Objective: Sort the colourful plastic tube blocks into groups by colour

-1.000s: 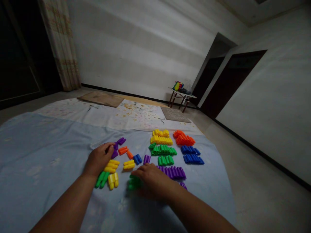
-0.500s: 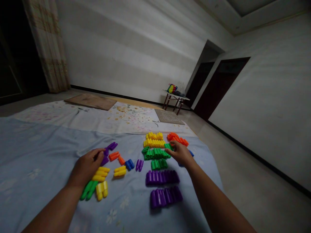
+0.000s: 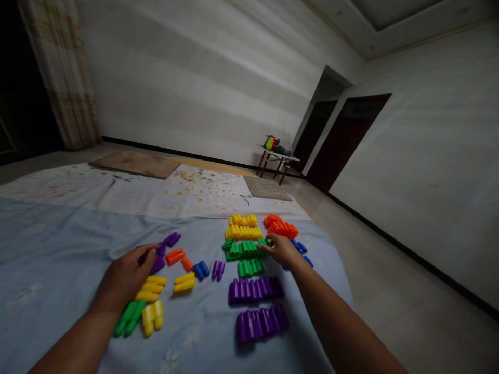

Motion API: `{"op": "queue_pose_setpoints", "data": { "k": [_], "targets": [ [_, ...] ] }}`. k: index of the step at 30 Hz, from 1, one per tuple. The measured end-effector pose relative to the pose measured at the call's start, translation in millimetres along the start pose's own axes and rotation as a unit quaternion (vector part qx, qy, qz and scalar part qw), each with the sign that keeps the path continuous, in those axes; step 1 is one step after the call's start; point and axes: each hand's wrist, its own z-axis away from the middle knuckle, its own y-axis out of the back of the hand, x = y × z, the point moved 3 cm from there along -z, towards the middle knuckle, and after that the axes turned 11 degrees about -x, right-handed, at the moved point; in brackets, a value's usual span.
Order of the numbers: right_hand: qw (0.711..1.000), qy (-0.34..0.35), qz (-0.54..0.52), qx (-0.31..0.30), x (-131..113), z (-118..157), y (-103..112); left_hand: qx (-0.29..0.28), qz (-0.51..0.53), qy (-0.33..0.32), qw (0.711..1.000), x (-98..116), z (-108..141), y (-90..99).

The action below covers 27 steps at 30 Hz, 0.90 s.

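Dim light over the pale blue sheet (image 3: pixel 58 249) blurs the plastic blocks, and no writing is legible. Left hand (image 3: pixel 125 278) curls loosely over a purple block (image 3: pixel 158 265), hiding its grip. Right hand (image 3: pixel 283 250) rests fingers spread, grip released, touching the green row (image 3: pixel 245 249); blue blocks (image 3: pixel 300 248) peek out behind it.

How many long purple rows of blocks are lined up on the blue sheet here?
2. One purple row lies just below the green blocks; the second purple row lies nearer the camera, beside the right forearm. Smaller loose purple pieces lie left of them.
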Motion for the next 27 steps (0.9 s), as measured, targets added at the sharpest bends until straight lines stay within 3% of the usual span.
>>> {"op": "queue_pose_setpoints", "data": {
  "k": [7, 22, 27],
  "targets": [
    [1.0, 0.003, -0.01, -0.01, -1.8, 1.3, -6.4, 0.002, 0.002, -0.006, 1.0, -3.2, -1.9, -1.6],
    [1.0, 0.016, 0.006, 0.005, -5.7, 4.5, 3.0, 0.016, 0.016, -0.013, 1.0, 5.9, 3.9, 3.0],
    [0.997, 0.03, 0.02, 0.062, -19.4, 4.5, 9.6, 0.024, 0.022, -0.016, 0.999, 3.4, 2.1, 0.2]
  ]
}}
